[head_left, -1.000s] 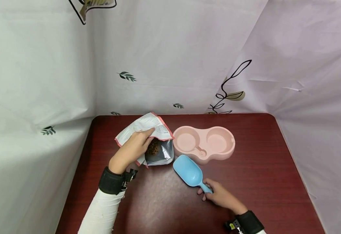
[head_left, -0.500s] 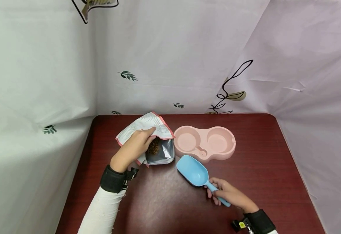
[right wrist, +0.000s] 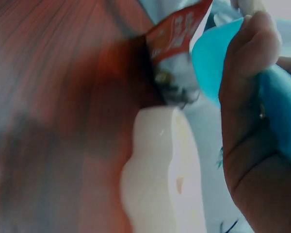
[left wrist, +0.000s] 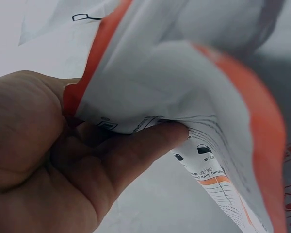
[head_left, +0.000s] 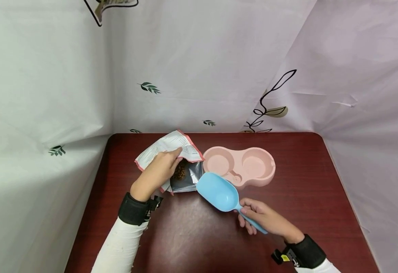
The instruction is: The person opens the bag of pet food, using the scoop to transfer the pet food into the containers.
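On the left of the table in the head view lies an opened food bag (head_left: 173, 144), white with red edges and a silvery lining. Brown kibble (head_left: 179, 172) shows inside its mouth. My left hand (head_left: 158, 172) pinches the bag's upper panel and holds it folded back; the left wrist view shows a finger against the printed panel (left wrist: 213, 177). With the right hand (head_left: 265, 218) I grip a light blue scoop (head_left: 219, 192) by its handle. The scoop's bowl is bare, and its front edge overlaps the right corner of the bag's mouth in the head view.
Right of the bag stands a pink double pet bowl (head_left: 237, 160) with two round wells, close behind the scoop. The dark red table (head_left: 308, 189) has a far edge backed by a white patterned cloth (head_left: 192, 68).
The scoop first shifted right and my right hand's hold moved up its handle, then it moved left and forward to the bag. My left hand keeps its hold on the bag.
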Motion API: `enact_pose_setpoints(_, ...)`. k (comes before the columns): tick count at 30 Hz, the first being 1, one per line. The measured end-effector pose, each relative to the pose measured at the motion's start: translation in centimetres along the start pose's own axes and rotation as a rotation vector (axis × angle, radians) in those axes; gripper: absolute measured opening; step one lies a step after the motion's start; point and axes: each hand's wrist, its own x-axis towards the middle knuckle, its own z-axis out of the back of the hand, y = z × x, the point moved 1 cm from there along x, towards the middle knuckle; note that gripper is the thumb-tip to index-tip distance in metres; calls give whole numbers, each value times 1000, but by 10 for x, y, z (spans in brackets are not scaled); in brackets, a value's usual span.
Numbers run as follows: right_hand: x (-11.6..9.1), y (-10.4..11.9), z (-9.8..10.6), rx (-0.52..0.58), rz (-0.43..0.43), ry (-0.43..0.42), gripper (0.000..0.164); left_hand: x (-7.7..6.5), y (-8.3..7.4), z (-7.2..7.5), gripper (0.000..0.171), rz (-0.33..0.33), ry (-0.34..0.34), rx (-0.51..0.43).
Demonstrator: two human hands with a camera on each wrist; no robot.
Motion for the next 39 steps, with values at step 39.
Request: enact_pose_setpoints(39,105,78,-16,-612,-365,-115,32,-10,-13,-18,33,-47,-156,40)
